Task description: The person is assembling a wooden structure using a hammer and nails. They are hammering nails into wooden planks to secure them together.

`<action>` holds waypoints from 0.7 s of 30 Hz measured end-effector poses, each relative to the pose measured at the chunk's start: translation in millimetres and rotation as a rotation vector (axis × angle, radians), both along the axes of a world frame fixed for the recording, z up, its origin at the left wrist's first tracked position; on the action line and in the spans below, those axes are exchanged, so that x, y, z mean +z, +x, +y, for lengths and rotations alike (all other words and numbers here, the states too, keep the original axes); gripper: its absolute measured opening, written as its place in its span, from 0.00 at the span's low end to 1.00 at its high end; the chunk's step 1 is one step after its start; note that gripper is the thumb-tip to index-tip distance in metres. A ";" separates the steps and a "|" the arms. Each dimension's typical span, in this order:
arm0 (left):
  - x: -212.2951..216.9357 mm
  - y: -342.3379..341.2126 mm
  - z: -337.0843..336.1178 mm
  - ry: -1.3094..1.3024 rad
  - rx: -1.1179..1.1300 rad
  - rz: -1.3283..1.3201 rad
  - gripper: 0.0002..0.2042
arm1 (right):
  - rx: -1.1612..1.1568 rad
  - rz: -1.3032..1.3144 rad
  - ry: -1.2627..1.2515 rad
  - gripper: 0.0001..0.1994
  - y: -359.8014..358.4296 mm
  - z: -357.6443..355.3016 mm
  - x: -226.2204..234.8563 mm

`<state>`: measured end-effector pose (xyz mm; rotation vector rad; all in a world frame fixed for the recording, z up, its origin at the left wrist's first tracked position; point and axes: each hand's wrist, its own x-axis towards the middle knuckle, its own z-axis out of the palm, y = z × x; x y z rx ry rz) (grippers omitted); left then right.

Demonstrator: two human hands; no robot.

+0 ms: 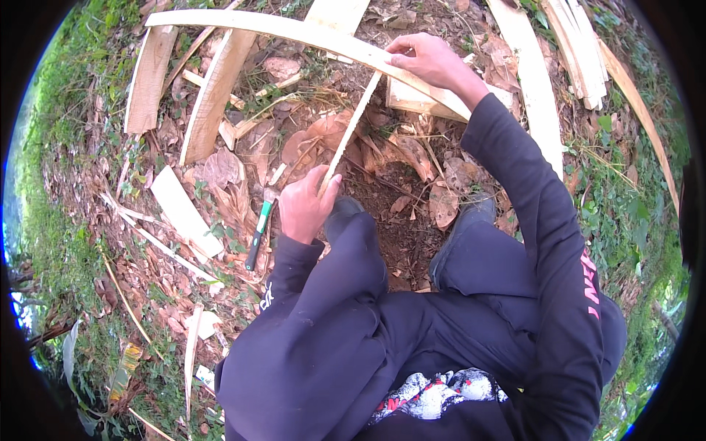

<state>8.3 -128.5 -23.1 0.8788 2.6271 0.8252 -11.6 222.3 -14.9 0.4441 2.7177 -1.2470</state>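
Note:
My left hand is closed round the lower end of a thin, pale wooden strip. The strip slants up and away to the near edge of a long pale wooden plank, which lies crosswise in front of me. At that meeting point my right hand bends over the plank, thumb and fingers pinched at its edge. Whether the fingertips also touch the strip's far end, I cannot tell. Beside my left wrist a hammer with a green and black handle lies on the ground.
Two boards extend toward me from under the plank's left part. A wooden block sits below my right hand. Long boards and a stack of slats lie at the right. A short offcut rests among dry leaves at left.

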 end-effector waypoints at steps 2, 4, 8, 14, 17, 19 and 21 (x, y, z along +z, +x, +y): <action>-3.6 2.1 -0.5 0.008 -0.014 0.031 0.15 | -0.006 0.019 0.003 0.15 -3.0 -4.0 -0.6; -10.6 3.2 -1.0 0.021 -0.015 0.056 0.16 | -0.028 0.037 0.001 0.14 -3.5 -5.7 -0.6; -19.1 2.7 -0.5 0.108 -0.028 0.153 0.10 | -0.044 -0.019 -0.092 0.13 -3.9 -3.1 -0.4; -21.2 2.0 -1.0 0.105 -0.055 0.201 0.10 | -0.082 0.058 -0.148 0.13 1.6 -0.4 -12.4; -21.9 2.5 -1.3 0.100 -0.061 0.220 0.10 | -0.049 0.012 -0.106 0.14 -0.2 0.1 -5.6; -21.6 5.0 -0.9 0.081 -0.060 0.228 0.11 | -0.050 0.005 -0.078 0.15 -0.1 -3.7 1.2; -18.8 6.4 -0.2 0.072 -0.064 0.235 0.11 | -0.071 -0.009 -0.070 0.15 0.3 -5.6 1.4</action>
